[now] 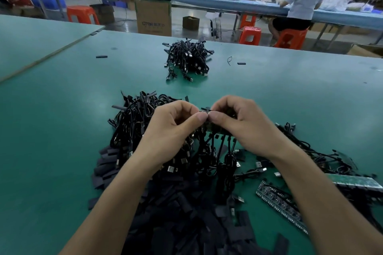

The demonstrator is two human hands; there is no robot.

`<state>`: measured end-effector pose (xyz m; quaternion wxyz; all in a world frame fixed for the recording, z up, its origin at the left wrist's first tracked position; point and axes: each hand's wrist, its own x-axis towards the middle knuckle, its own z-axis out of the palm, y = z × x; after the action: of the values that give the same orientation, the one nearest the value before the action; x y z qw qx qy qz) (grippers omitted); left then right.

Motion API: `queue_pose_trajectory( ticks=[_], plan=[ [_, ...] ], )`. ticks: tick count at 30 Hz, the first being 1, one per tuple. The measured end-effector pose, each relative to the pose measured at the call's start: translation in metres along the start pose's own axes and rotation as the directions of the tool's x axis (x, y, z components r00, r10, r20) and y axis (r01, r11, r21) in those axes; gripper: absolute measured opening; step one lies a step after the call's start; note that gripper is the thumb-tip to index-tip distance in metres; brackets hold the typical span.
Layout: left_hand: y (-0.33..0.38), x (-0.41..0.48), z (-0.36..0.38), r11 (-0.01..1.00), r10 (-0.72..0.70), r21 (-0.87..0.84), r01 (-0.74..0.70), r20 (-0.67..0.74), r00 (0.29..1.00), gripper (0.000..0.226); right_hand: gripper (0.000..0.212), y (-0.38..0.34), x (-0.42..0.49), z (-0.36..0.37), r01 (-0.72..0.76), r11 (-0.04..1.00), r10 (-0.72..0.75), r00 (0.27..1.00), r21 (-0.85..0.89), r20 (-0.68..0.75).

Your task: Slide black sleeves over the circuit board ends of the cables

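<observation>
My left hand point(176, 126) and my right hand point(238, 122) meet fingertip to fingertip above a heap of black cables point(134, 118). Between the fingertips a small black sleeve point(205, 109) shows; which hand pinches it I cannot tell exactly. Under my right hand hangs a strip of circuit board point(215, 128) with several cables dangling from it. A pile of flat black sleeves point(186, 213) lies close to me between my forearms. Most of the held piece is hidden by my fingers.
A second bundle of black cables point(187, 58) lies farther back on the green table point(62, 130). Circuit board strips point(277, 203) lie at the right near my forearm. Loose sleeves point(101, 56) sit far out. Beyond the table are boxes, orange stools and a seated person.
</observation>
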<state>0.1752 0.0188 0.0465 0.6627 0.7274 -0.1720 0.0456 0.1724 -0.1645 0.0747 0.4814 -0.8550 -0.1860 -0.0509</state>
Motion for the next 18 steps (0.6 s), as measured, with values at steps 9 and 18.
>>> queue_pose_trajectory(
  ticks=[9, 18],
  plan=[
    [0.0001, -0.0001, -0.0052, 0.997, -0.013, -0.073, 0.02, 0.088, 0.996, 0.016, 0.014, -0.0007, -0.0005, 0.0016, 0.014, 0.995, -0.024, 0.994, 0.095, 0.11],
    [0.0011, -0.0026, -0.0017, 0.979, -0.068, -0.18, 0.097, 0.163, 0.984, 0.021, 0.01, -0.0003, -0.0039, -0.0052, 0.024, 0.985, -0.05, 0.987, 0.17, 0.153]
  ],
)
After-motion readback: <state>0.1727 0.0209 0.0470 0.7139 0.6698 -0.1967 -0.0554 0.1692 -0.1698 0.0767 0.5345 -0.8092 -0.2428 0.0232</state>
